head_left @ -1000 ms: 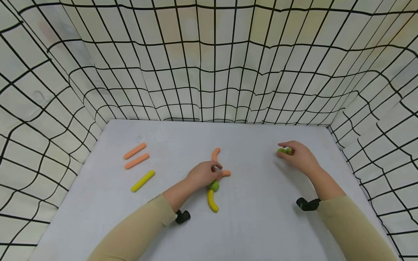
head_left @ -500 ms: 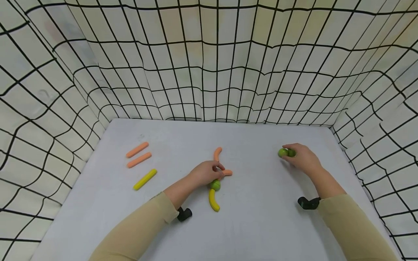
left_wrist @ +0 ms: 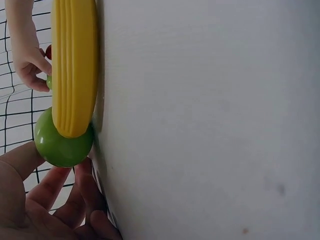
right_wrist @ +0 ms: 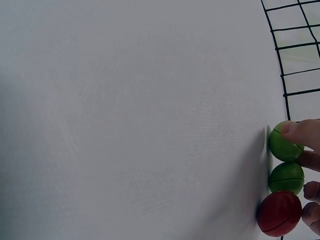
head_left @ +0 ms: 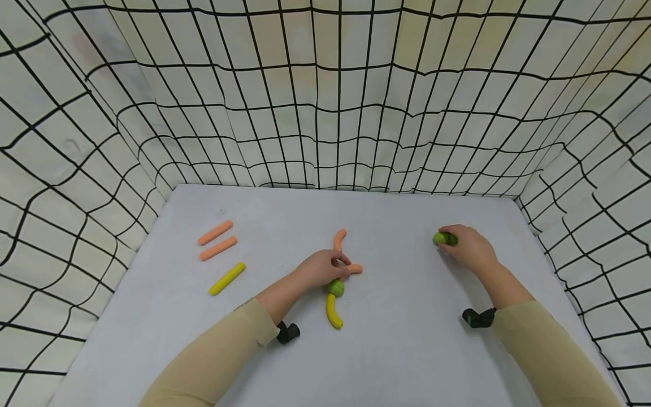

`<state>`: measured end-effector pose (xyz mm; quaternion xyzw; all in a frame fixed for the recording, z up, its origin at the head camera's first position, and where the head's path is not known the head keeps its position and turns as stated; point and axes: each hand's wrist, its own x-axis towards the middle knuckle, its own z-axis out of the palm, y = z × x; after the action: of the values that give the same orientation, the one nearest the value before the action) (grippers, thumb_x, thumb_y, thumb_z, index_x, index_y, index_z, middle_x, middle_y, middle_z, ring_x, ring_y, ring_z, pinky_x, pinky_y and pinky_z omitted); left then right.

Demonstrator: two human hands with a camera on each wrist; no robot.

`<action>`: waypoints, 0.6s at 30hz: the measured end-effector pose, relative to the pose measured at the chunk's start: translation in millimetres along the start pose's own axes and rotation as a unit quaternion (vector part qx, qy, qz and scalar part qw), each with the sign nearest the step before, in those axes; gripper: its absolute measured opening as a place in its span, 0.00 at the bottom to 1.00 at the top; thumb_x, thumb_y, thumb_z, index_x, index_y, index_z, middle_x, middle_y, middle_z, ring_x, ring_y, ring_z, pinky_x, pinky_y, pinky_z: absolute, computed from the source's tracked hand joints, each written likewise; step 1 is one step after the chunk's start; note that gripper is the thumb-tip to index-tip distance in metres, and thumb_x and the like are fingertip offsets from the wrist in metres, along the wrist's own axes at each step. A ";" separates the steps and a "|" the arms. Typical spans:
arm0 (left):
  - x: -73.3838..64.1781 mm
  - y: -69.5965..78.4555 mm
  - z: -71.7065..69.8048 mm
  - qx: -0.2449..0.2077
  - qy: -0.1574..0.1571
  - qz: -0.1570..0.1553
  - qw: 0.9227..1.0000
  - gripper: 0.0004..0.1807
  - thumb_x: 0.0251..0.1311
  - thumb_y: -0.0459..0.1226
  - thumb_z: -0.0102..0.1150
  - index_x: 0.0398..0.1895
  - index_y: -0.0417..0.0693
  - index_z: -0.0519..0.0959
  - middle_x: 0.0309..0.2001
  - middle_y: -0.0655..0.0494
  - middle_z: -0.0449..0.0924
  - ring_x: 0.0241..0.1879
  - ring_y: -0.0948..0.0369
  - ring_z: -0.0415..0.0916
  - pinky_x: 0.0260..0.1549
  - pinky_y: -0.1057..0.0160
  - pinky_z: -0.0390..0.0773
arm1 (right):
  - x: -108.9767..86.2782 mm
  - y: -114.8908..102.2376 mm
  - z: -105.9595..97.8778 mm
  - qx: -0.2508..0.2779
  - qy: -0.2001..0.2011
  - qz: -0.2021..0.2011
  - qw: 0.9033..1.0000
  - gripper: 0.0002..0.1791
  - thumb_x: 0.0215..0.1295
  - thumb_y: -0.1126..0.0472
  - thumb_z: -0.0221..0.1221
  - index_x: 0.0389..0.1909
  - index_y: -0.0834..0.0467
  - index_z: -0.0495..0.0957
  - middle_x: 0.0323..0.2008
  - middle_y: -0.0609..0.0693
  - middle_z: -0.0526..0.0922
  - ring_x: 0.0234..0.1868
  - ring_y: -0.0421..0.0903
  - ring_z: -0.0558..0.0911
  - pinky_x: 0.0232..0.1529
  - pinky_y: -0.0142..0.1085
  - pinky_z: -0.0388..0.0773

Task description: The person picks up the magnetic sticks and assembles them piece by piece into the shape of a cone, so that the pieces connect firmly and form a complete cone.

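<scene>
In the head view my left hand (head_left: 319, 269) is bent over the joined figure in the middle of the table, its thumb and forefinger pinching at the orange curved stick (head_left: 355, 269). A green ball (head_left: 335, 288) lies just in front of the fingertips, and a yellow curved stick (head_left: 333, 312) runs from it toward me. The left wrist view has the fingers reaching behind that ball, tips hidden. At the right my right hand (head_left: 473, 247) pinches a green ball (right_wrist: 284, 145). Against it sit a second green ball (right_wrist: 286, 178) and a red ball (right_wrist: 279, 214), under the other fingers.
At the left lie two straight orange sticks (head_left: 216, 232) and a straight yellow stick (head_left: 227, 278). Another orange curved stick (head_left: 339, 239) stands out beyond my left hand. White walls with a black grid (head_left: 325, 90) enclose the table's back and sides.
My right hand has closed its spread fingers on a green ball, and its wrist has shifted slightly. The left hand stays at the figure. The view has moved a little.
</scene>
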<state>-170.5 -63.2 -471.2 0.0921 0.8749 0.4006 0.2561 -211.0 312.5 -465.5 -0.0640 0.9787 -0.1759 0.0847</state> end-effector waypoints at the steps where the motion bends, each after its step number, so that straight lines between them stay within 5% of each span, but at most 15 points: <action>1: -0.3 0.4 0.1 0.001 0.001 0.000 1.000 0.15 0.61 0.42 0.63 0.52 0.54 0.82 0.38 0.58 0.80 0.34 0.58 0.74 0.35 0.62 0.72 | -0.4 -0.6 0.4 -0.002 0.000 0.001 1.000 0.25 0.68 0.57 0.62 0.64 0.60 0.73 0.62 0.67 0.72 0.60 0.65 0.72 0.57 0.60 0.68; 18: -2.3 0.7 0.5 0.000 0.004 -0.002 1.000 0.16 0.60 0.42 0.65 0.52 0.54 0.82 0.40 0.58 0.80 0.35 0.59 0.74 0.36 0.62 0.73 | -3.6 -6.5 5.2 -0.016 0.022 -0.008 1.000 0.23 0.67 0.58 0.63 0.61 0.59 0.75 0.62 0.67 0.74 0.62 0.66 0.71 0.59 0.60 0.68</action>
<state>-168.3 -63.2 -470.1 0.0885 0.8764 0.4002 0.2531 -205.9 305.3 -467.5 -0.0689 0.9824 -0.1624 0.0607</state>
